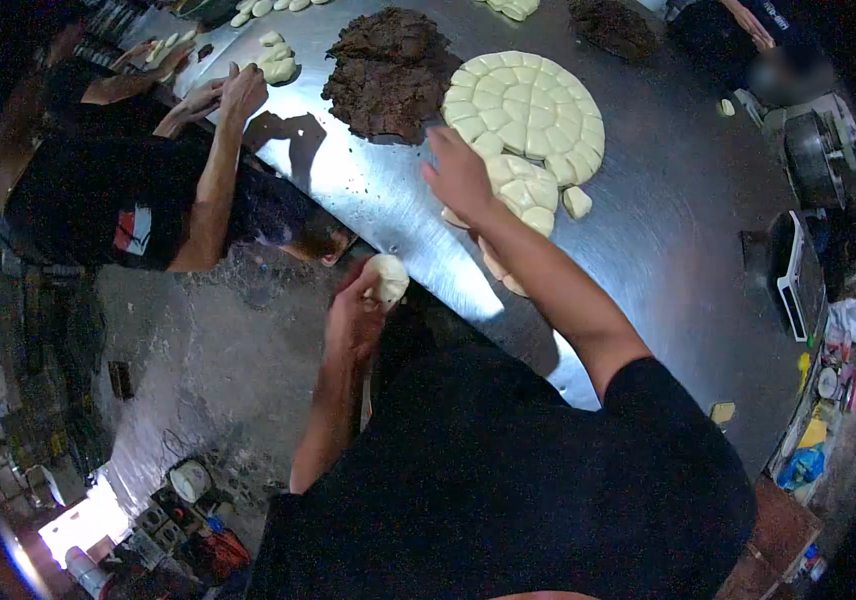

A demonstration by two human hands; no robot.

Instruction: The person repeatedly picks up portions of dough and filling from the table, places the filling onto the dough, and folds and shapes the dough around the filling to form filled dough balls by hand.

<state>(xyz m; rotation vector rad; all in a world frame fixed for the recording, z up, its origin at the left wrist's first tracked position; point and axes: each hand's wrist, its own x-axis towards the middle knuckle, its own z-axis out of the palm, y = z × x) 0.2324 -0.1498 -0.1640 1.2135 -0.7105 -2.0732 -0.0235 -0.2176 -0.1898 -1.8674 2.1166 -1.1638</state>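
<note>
My left hand (356, 312) is closed around a pale dough piece (388, 280), held just off the table's near edge. Out over the metal table, my right hand (462, 178) is slightly blurred, its thumb and fingers apart with nothing visible between them. It is beside the lower right edge of a dark brown mass of filling (386, 75). Right of that hand lies a big round of dough cut into many pieces (528, 105). A smaller cluster of dough pieces (523, 190) sits below the round, partly hidden by my right forearm.
At the left, another person's hands (223, 95) work near some dough pieces (276, 62). A second brown mass (613, 28) lies at the far side, near another person's hand (751, 22). A metal pot (814, 160) and a white-edged device (794, 280) stand at the right.
</note>
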